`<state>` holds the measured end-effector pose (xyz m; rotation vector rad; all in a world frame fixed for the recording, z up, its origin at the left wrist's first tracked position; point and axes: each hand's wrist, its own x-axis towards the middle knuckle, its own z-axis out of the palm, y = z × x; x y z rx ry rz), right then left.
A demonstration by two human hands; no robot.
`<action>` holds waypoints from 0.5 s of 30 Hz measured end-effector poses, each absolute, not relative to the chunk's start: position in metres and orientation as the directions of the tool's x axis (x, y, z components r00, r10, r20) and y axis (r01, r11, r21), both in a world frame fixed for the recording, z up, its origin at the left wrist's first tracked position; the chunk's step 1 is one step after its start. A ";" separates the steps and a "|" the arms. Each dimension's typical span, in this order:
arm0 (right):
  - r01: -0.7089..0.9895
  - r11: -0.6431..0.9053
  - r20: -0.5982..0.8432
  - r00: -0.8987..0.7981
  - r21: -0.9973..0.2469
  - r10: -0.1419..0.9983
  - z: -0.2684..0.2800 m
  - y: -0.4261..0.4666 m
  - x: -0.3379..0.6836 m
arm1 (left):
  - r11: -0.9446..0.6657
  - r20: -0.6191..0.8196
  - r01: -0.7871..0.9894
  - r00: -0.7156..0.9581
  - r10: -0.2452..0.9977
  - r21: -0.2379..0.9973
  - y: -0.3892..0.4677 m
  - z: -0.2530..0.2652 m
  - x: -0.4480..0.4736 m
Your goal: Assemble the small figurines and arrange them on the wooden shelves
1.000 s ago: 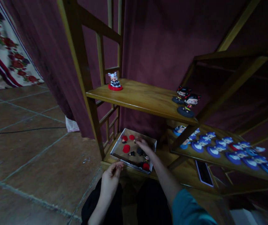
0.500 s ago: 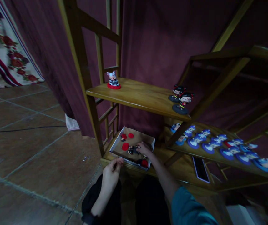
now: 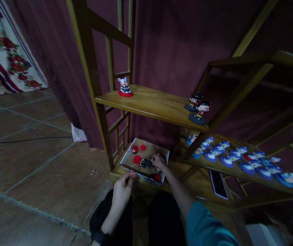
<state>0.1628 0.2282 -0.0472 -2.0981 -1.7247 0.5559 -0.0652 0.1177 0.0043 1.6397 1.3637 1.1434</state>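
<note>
My right hand [image 3: 159,162] reaches into a shallow cardboard box [image 3: 129,169] with white sides. Its fingers are closed around a small dark-haired figurine [image 3: 151,160], partly hidden by them. Beside that figurine lies another dark figurine [image 3: 143,163] with a dark grey round base [image 3: 148,164]. Red discs [image 3: 136,159] and a red-and-black figurine [image 3: 134,149] lie on the box's brown floor. My left hand [image 3: 122,189] is at the box's front edge, thumb and fingers pinched together; whether they hold the rim or something small is hidden.
The box sits on the lowest board of a wooden shelf unit [image 3: 146,102]. Above it stand a white-haired figurine [image 3: 124,87] on a red base and two black-haired figurines [image 3: 202,110]. Several blue-and-white figurines [image 3: 229,159] line the right shelf, above a phone [image 3: 218,184].
My right hand has shifted slightly within the box, and the figurine at its fingertips shows a little more. My left hand stays nearly in place at the front edge.
</note>
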 end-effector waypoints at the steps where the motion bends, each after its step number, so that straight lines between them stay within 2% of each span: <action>1: 0.828 -0.184 -0.066 0.177 -0.530 0.982 -0.048 0.230 0.163 | -0.194 0.187 0.358 0.055 0.981 0.913 0.118 0.004 -0.065; 10: 0.790 -0.190 -0.071 0.183 -0.582 0.981 -0.039 0.233 0.169 | -0.205 0.195 0.385 0.063 0.979 0.900 0.116 0.010 -0.063; 15: 0.764 -0.164 -0.125 0.109 -0.624 0.986 -0.041 0.230 0.158 | -0.204 0.190 0.383 0.075 0.979 0.901 0.116 0.011 -0.062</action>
